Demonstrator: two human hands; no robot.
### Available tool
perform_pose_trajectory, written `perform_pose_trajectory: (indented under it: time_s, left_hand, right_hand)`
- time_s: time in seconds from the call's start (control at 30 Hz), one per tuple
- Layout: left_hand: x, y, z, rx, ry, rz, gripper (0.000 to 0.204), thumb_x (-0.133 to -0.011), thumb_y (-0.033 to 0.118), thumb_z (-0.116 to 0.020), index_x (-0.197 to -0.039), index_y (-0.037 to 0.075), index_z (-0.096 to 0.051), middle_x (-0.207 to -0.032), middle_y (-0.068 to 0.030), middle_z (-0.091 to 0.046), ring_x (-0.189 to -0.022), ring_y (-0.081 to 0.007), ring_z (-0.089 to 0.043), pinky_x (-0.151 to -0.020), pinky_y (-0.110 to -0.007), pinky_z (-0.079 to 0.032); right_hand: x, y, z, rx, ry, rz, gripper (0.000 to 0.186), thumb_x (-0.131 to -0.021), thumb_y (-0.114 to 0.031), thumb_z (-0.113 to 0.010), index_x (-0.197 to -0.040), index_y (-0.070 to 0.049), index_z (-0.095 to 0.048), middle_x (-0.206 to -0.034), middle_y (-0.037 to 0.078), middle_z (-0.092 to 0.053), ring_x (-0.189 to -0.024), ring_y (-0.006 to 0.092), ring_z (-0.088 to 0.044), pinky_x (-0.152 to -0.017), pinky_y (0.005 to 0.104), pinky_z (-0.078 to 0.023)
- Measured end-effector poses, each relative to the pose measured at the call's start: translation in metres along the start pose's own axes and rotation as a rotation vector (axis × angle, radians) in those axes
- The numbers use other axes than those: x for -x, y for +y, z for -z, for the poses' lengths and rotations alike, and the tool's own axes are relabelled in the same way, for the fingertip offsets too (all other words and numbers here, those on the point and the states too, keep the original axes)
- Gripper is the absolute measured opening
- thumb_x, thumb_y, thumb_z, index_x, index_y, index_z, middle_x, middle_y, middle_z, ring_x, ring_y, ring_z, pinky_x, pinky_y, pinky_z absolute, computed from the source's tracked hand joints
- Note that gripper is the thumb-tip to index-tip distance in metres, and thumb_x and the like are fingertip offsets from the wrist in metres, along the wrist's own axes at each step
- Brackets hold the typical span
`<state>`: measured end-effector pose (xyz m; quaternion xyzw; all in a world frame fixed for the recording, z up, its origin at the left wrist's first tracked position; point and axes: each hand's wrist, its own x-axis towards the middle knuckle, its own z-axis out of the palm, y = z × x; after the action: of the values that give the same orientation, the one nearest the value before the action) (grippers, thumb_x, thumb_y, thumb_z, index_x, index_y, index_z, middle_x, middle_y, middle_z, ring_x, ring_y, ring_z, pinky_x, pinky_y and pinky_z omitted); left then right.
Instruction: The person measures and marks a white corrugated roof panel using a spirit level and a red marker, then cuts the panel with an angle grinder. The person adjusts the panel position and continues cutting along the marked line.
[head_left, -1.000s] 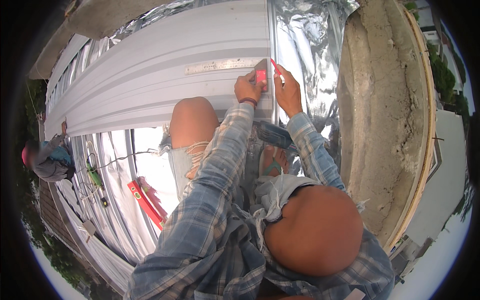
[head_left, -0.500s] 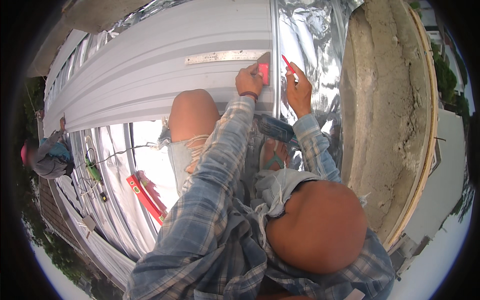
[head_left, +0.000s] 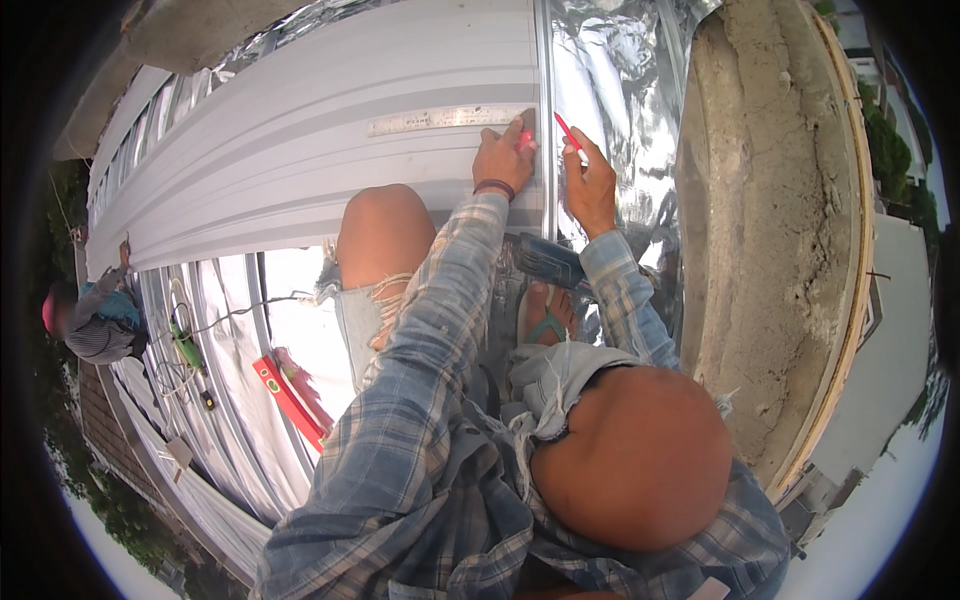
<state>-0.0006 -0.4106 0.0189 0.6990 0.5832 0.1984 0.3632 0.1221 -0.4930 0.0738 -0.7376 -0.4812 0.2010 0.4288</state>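
Observation:
My left hand is closed on the red head of a square, whose steel ruler blade lies across the light grey ribbed metal sheet. The fingers cover most of the red part, close to the sheet's right edge. My right hand pinches a red marker, its upper end tilted left, beside the metal strip along that edge. Below the hands, a dark blue tool rests near my sandalled foot; its kind is unclear.
Shiny foil spreads right of the strip, up to a rough concrete wall. A red spirit level lies at the lower left, near a green corded tool. Another person crouches at the sheet's far left end.
My left hand has shifted slightly up and right, covering more of the square's red head. The right hand with the marker has moved a little left, closer to the edge strip.

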Motion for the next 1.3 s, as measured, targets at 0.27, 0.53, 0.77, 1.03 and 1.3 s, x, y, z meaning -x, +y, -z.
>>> perform_pose_trajectory:
  time_s: [0.27,0.53,0.77,1.03,1.3]
  left_hand:
    - [-0.003,-0.002,0.001,0.072,-0.019,0.054,0.058,-0.084,0.033,-0.078,-0.139,0.027,-0.06,-0.109,-0.0167,-0.057,-0.101,-0.0358,-0.064,-0.089,-0.044,-0.053]
    - [-0.022,-0.006,0.002,0.071,0.016,-0.005,0.06,-0.081,0.027,-0.08,-0.138,0.021,-0.061,-0.11,-0.0167,-0.058,-0.096,-0.0343,-0.064,-0.092,-0.042,-0.052]
    - [-0.022,0.008,0.02,-0.139,-0.035,0.011,0.057,-0.083,0.032,-0.078,-0.137,0.028,-0.061,-0.141,-0.0151,-0.044,-0.132,-0.0343,-0.044,-0.106,-0.047,-0.042]
    - [-0.022,0.003,0.02,-0.362,-0.096,-0.01,0.062,-0.087,0.047,-0.07,-0.145,0.036,-0.052,-0.157,-0.0127,-0.034,-0.136,-0.0368,-0.037,-0.115,-0.054,-0.027]
    - [-0.026,-0.004,0.012,-0.341,-0.066,-0.057,0.06,-0.087,0.046,-0.069,-0.144,0.033,-0.053,-0.154,-0.0149,-0.036,-0.134,-0.0398,-0.038,-0.114,-0.058,-0.025]
  right_hand:
    - [-0.002,0.004,-0.003,0.009,0.003,0.006,0.041,-0.103,-0.026,-0.055,-0.135,-0.001,-0.059,-0.118,0.018,-0.071,-0.103,0.0232,-0.069,-0.084,0.0339,-0.054]
    - [0.003,0.0,-0.002,-0.006,0.005,-0.017,0.038,-0.102,-0.024,-0.053,-0.13,0.001,-0.061,-0.115,0.02,-0.069,-0.1,0.0306,-0.068,-0.079,0.0364,-0.053]
    - [0.003,-0.002,0.005,-0.009,0.017,-0.032,0.038,-0.102,-0.024,-0.053,-0.129,0.001,-0.062,-0.115,0.02,-0.07,-0.101,0.0296,-0.068,-0.079,0.036,-0.053]
    - [0.001,-0.003,-0.001,-0.013,-0.002,-0.042,0.038,-0.102,-0.023,-0.053,-0.13,0.0,-0.061,-0.115,0.02,-0.07,-0.103,0.0306,-0.068,-0.081,0.037,-0.054]
    - [0.0,0.0,-0.001,-0.022,-0.018,-0.044,0.038,-0.101,-0.024,-0.053,-0.131,0.0,-0.061,-0.119,0.02,-0.068,-0.106,0.0327,-0.067,-0.084,0.0383,-0.054]
